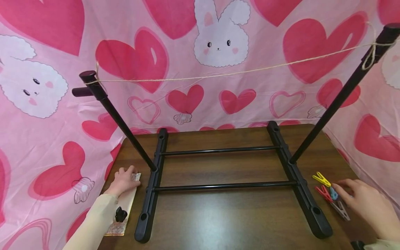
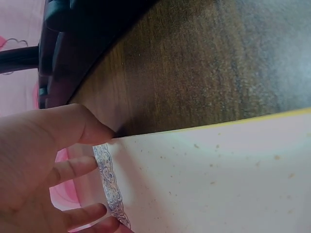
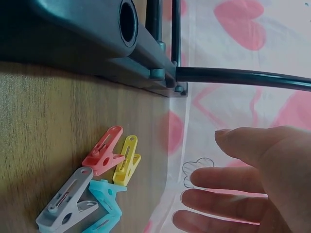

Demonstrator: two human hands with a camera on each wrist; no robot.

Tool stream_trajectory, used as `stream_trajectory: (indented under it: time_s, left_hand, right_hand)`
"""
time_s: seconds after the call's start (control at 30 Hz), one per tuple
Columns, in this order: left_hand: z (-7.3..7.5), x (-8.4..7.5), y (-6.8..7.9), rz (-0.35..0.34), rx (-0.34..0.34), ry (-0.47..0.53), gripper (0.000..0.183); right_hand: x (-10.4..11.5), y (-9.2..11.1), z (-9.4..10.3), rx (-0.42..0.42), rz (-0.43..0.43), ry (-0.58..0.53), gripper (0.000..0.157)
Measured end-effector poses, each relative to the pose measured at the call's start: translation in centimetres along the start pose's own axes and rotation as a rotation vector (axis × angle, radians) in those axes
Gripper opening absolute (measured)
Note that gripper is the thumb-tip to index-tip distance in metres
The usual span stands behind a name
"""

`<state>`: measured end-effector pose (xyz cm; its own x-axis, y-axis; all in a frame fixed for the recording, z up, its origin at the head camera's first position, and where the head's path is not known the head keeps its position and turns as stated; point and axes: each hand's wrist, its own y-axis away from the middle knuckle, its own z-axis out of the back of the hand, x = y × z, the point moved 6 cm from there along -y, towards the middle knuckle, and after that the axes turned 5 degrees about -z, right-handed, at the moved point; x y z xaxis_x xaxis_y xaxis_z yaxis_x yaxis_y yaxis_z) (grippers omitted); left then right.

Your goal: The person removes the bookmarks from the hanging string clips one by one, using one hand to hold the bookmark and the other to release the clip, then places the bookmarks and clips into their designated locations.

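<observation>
At the left of the table lies a flat, pale speckled paper sheet (image 1: pixel 126 205) with a patterned band at its end and a yellowish edge. My left hand (image 1: pixel 122 181) is at its far end. In the left wrist view, the thumb (image 2: pixel 92 128) meets the long edge and the other fingers are by the patterned end, not closed round it. On the right, my right hand (image 1: pixel 367 199) hovers beside several clothespins: yellow (image 1: pixel 322 179), red (image 1: pixel 325 193), blue (image 1: pixel 333 193) and grey (image 1: pixel 340 209). Its fingers (image 3: pixel 228 179) are extended and apart from them.
Between the hands stands a black frame (image 1: pixel 225 187) with two crossbars and two tall posts (image 1: pixel 125 128). A thin string (image 1: pixel 237 73) is tied between the post tops. Pink heart-patterned cloth (image 1: pixel 184 52) surrounds the wooden table (image 1: pixel 218 218) at back and sides.
</observation>
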<state>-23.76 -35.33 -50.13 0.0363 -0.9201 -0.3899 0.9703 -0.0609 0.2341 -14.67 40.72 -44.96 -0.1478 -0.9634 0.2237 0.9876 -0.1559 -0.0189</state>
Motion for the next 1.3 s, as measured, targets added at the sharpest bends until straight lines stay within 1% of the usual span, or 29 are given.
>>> stream_trajectory:
  time_s: [0.03, 0.13, 0.27, 0.4, 0.6, 0.7, 0.8, 0.93, 1.0, 1.2, 1.3]
  left_hand:
    - [0.01, 0.01, 0.03, 0.000, -0.002, 0.000, 0.053]
    - [0.04, 0.09, 0.16, 0.014, 0.003, -0.003, 0.060]
    - [0.08, 0.16, 0.40, 0.028, 0.023, 0.009, 0.074]
    - [0.39, 0.19, 0.52, 0.017, 0.023, 0.011, 0.077]
    - [0.57, 0.36, 0.60, 0.016, 0.013, 0.005, 0.063]
    - [0.54, 0.34, 0.56, 0.013, 0.010, 0.001, 0.064]
    - [0.39, 0.26, 0.50, 0.001, 0.006, -0.009, 0.061]
    - [0.22, 0.19, 0.48, -0.006, -0.012, -0.005, 0.047]
    - [0.20, 0.21, 0.44, -0.004, -0.021, -0.003, 0.043]
    - [0.02, 0.32, 0.38, -0.001, -0.030, 0.004, 0.040]
    - [0.00, 0.37, 0.42, 0.006, -0.030, 0.010, 0.041]
  right_hand:
    - [-0.01, 0.01, -0.03, 0.003, -0.002, 0.000, 0.044]
    - [0.00, 0.03, -0.06, 0.000, -0.008, 0.000, 0.044]
    - [0.03, 0.07, -0.11, -0.009, -0.005, -0.002, 0.043]
    - [0.09, 0.01, -0.10, -0.018, 0.010, -0.003, 0.042]
    - [-0.01, -0.09, -0.21, -0.011, 0.012, -0.003, 0.043]
    - [-0.02, -0.05, -0.24, -0.013, 0.010, -0.007, 0.042]
    - [0.04, -0.01, -0.26, -0.010, 0.011, -0.009, 0.043]
    - [0.09, 0.01, -0.27, 0.006, 0.008, -0.013, 0.044]
    - [0.12, 0.00, -0.25, 0.010, 0.008, -0.015, 0.044]
    - [0.17, -0.11, -0.22, 0.011, 0.022, -0.013, 0.044]
    - [0.12, -0.16, -0.24, 0.007, 0.027, -0.015, 0.043]
